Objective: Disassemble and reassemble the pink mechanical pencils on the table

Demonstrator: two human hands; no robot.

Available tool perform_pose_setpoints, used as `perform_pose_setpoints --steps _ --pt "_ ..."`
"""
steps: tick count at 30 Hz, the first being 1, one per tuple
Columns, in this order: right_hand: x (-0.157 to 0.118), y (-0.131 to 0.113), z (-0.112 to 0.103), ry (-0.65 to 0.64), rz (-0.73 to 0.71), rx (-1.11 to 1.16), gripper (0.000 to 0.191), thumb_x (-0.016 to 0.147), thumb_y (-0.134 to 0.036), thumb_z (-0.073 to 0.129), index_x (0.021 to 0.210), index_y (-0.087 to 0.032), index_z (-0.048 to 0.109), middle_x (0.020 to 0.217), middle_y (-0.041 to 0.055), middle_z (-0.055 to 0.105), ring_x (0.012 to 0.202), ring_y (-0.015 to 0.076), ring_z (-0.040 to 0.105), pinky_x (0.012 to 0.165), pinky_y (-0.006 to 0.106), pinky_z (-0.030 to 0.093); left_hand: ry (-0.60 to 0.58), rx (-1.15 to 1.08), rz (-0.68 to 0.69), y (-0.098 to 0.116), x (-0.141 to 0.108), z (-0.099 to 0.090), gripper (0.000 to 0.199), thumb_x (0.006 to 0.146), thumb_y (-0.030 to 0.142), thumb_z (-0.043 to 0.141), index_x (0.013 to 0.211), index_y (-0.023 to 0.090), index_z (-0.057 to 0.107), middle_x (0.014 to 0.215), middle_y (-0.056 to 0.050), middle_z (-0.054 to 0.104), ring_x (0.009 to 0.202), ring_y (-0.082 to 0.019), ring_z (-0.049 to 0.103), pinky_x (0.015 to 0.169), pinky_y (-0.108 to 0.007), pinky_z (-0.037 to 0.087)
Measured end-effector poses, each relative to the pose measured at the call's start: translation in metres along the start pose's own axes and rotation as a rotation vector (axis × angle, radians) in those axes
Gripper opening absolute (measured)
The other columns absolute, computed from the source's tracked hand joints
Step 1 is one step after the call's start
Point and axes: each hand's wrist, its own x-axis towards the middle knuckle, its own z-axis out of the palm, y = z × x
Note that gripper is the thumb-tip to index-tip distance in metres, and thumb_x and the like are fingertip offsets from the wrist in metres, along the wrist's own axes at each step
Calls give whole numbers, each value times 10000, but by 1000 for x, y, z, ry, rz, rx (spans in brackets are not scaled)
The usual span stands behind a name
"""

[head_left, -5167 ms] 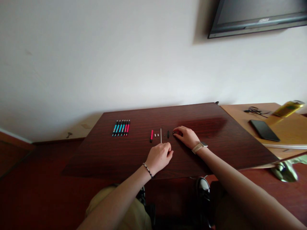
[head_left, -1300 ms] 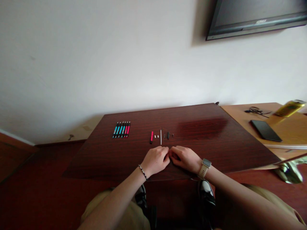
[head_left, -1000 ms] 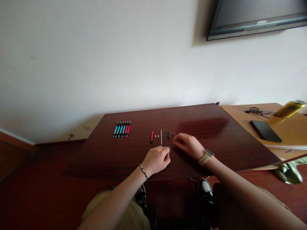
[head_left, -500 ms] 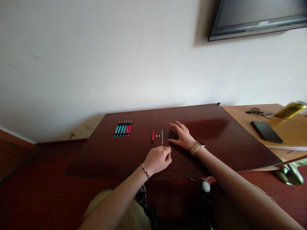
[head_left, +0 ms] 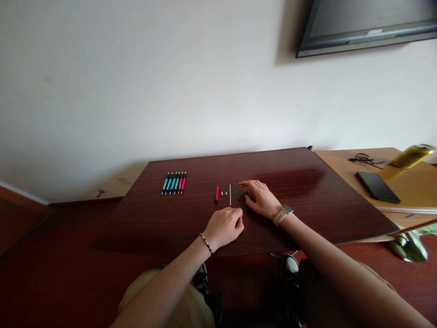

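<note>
My left hand (head_left: 225, 225) rests on the dark brown table (head_left: 136, 232) as a closed fist; nothing shows in it. My right hand (head_left: 262, 199) is open, thumb and fingers apart, beside a small black piece (head_left: 246, 193). Left of it, pen parts lie in a row: a tiny dark piece (head_left: 235, 193), perhaps a spring, a thin white refill (head_left: 230, 195), one small white piece (head_left: 226, 193), another small white piece (head_left: 221, 193) and a pink pen barrel (head_left: 217, 194) with a black end. Several turquoise pens (head_left: 170, 184) and pink pens (head_left: 183, 184) lie side by side farther left.
To the right, a light wooden desk (head_left: 344, 159) holds a black phone (head_left: 377, 187), a dark cable (head_left: 365, 159) and a yellow can (head_left: 412, 156). A television (head_left: 368, 27) hangs on the white wall (head_left: 170, 82). Below the table's front edge are my shoes (head_left: 290, 265).
My right hand has drawn back slightly to the right, its fingers less spread, uncovering the tiny dark piece and the black piece. The left fist stays in place. The view shifts very slightly.
</note>
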Motion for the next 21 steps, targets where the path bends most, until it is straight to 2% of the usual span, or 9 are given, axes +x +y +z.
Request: perform_pose_setpoints --steps 4,6,8,14,18,21 --pt "-10 -11 -19 -156 -136 25 572 752 -52 559 1282 -255 628 1419 101 600 1428 335 448 1190 579 346 1 -1 -4 0 0 -1 108 947 170 541 850 217 546 845 -25 680 811 -193 639 740 -298 498" --pt "-16 -8 -30 -225 -153 45 603 700 -31 557 1249 -262 651 1487 93 553 1486 351 379 1204 613 324 -2 -1 0 1 0 -1 105 946 167 542 853 216 546 849 -25 680 814 -192 639 741 -297 499" --pt "-23 -2 -39 -276 -146 59 552 696 -38 585 1191 -265 675 1516 86 529 1513 364 342 1207 631 319 -3 -5 2 1 -1 -2 103 944 166 543 854 215 545 849 -24 679 812 -190 637 738 -297 497" --pt "-39 15 -46 -264 -128 53 204 908 -240 687 1111 -255 703 1471 107 568 1471 339 412 1212 594 360 -6 -22 7 1 -1 -3 112 945 161 536 848 218 537 835 -19 669 801 -186 631 733 -288 492" --pt "-45 15 -50 -247 -95 98 167 979 -281 637 1128 -256 707 1435 109 600 1412 309 491 1197 553 408 -13 -26 -2 1 0 -4 117 943 157 535 841 216 542 832 -22 672 799 -185 634 730 -288 492" --pt "-48 16 -57 -287 -91 130 189 960 -250 647 1134 -259 720 1450 103 591 1421 311 483 1204 553 401 -9 -24 -2 1 0 -2 114 943 158 534 844 214 546 834 -23 676 797 -185 636 721 -292 492"
